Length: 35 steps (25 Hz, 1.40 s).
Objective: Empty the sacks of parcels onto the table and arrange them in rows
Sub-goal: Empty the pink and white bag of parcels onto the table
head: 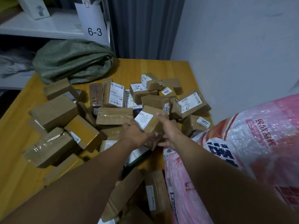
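Several brown cardboard parcels lie in a loose heap on the yellow wooden table (153, 67). Both my hands hold one tilted parcel with a white label (149, 120) above the middle of the heap. My left hand (137, 135) grips its near left side. My right hand (168, 130) holds its right side, with the fingers stretched along the edge. A pink and white woven sack (242, 151) lies on the table's right side, its mouth toward the heap. A crumpled green sack (72, 62) sits at the back left.
A white shelf unit with a "6-3" tag (94, 31) stands behind the table on the left. A grey curtain (142, 26) hangs at the back, and a pale wall (242, 46) runs along the right. More parcels crowd the table's near edge (155, 191).
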Each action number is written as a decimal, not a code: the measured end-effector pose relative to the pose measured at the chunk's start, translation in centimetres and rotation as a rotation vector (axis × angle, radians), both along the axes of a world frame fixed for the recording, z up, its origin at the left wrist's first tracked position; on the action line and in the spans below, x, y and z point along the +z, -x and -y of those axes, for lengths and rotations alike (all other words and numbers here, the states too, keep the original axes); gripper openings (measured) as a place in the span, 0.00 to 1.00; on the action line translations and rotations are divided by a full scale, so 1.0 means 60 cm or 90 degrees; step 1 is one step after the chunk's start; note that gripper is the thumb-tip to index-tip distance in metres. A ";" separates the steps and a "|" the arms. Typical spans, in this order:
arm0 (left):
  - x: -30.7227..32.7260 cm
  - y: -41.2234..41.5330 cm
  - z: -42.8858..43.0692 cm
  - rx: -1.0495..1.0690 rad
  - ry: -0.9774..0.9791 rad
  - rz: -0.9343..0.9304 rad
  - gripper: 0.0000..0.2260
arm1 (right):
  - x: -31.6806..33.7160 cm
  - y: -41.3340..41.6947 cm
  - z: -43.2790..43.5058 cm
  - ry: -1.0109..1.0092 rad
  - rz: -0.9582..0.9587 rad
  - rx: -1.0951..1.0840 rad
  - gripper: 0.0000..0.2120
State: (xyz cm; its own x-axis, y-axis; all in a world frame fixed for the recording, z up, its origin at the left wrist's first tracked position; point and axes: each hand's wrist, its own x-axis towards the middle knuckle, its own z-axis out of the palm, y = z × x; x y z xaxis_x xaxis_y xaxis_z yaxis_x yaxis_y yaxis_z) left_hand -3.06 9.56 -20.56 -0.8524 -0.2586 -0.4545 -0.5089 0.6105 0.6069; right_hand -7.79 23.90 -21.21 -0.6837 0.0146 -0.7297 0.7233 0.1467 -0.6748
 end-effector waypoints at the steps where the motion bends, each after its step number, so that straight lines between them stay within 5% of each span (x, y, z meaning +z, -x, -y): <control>1: 0.002 -0.003 -0.001 -0.020 -0.032 0.004 0.43 | 0.001 -0.003 -0.003 -0.019 0.003 0.024 0.39; 5: 0.006 -0.010 0.022 0.010 -0.138 0.007 0.31 | -0.002 -0.002 -0.008 -0.054 0.017 -0.023 0.41; 8: 0.012 -0.021 0.056 0.017 -0.067 0.009 0.23 | -0.078 0.046 -0.024 -0.143 -0.029 -0.162 0.52; 11: 0.013 -0.044 0.096 -0.077 0.069 0.043 0.18 | -0.112 0.078 -0.042 -0.143 -0.065 -0.192 0.37; 13: -0.001 -0.062 0.121 -0.161 0.151 0.100 0.22 | -0.058 0.046 -0.021 -0.112 -0.075 -0.180 0.23; 17: -0.028 -0.098 0.148 -0.311 0.342 0.181 0.30 | -0.028 -0.006 0.016 -0.027 -0.039 -0.173 0.14; 20: -0.039 -0.120 0.171 -0.330 0.410 0.186 0.33 | -0.023 -0.036 0.040 0.004 -0.004 -0.134 0.10; 23: -0.049 -0.139 0.197 -0.296 0.468 0.169 0.27 | -0.028 -0.046 0.048 -0.022 -0.080 -0.091 0.19; 27: -0.069 -0.161 0.205 -0.218 0.392 0.148 0.28 | -0.030 -0.057 0.048 -0.062 -0.133 -0.069 0.24; 35: 0.024 -0.165 0.168 -0.189 0.313 0.026 0.25 | 0.049 -0.123 0.056 -0.074 -0.099 -0.052 0.07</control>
